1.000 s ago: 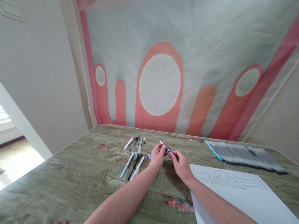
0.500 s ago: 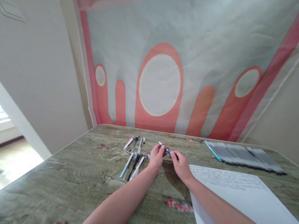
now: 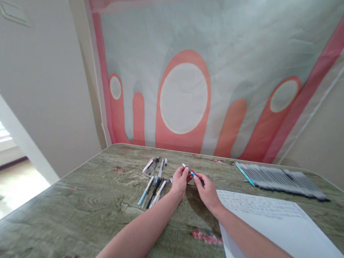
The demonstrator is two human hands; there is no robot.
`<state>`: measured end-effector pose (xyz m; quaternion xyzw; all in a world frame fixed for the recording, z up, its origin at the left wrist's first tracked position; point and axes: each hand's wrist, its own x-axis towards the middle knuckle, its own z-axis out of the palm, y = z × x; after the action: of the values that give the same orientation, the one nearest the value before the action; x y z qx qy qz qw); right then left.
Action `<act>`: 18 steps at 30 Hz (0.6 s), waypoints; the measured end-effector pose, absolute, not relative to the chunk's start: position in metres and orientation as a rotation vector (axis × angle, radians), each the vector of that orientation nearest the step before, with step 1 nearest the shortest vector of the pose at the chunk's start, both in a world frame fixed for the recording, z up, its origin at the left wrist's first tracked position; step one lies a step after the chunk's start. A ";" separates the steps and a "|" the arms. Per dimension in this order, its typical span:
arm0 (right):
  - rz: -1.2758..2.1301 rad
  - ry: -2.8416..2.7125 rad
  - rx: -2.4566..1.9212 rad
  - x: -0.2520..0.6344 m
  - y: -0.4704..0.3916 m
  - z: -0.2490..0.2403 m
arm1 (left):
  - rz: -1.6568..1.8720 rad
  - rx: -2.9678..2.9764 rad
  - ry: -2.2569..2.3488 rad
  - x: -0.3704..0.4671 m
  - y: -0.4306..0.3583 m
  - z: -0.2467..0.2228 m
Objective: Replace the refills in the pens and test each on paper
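Observation:
Between my hands is a slim pen (image 3: 192, 173) with a white tip and a blue part, tilted down to the right. My left hand (image 3: 181, 180) pinches its white end, and my right hand (image 3: 206, 189) grips the lower right end, fingers wrapped round it. Just left of my left hand lies a loose group of pens: a light blue one (image 3: 145, 190), a black one (image 3: 154, 192), a white one (image 3: 158, 194) and, farther back, a pink and white one (image 3: 148, 165).
A written sheet of paper (image 3: 277, 232) lies under my right forearm. Behind it, a long row of grey pens (image 3: 288, 181) with a turquoise pen (image 3: 244, 173) at its left end rests on the wood-patterned table (image 3: 91, 206). A wall stands at the table's far edge.
My right hand has shifted slightly to the left along the pen, closer to my left hand. My left hand has barely moved.

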<state>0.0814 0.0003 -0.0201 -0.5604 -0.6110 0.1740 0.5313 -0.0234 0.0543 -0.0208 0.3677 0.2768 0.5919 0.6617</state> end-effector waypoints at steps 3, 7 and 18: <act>0.381 -1.420 -1.339 0.081 0.000 -0.021 | 1.337 0.813 0.630 -0.023 0.055 -0.021; 0.386 -1.476 -1.337 0.082 0.000 -0.019 | 1.336 0.814 0.620 -0.023 0.056 -0.021; 0.384 -1.470 -1.354 0.083 0.001 -0.021 | 1.339 0.842 0.611 -0.024 0.053 -0.020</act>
<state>0.0826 0.0013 -0.0208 -0.5660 -0.6145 0.1607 0.5255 -0.0236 0.0534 -0.0198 0.3725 0.2701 0.5920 0.6617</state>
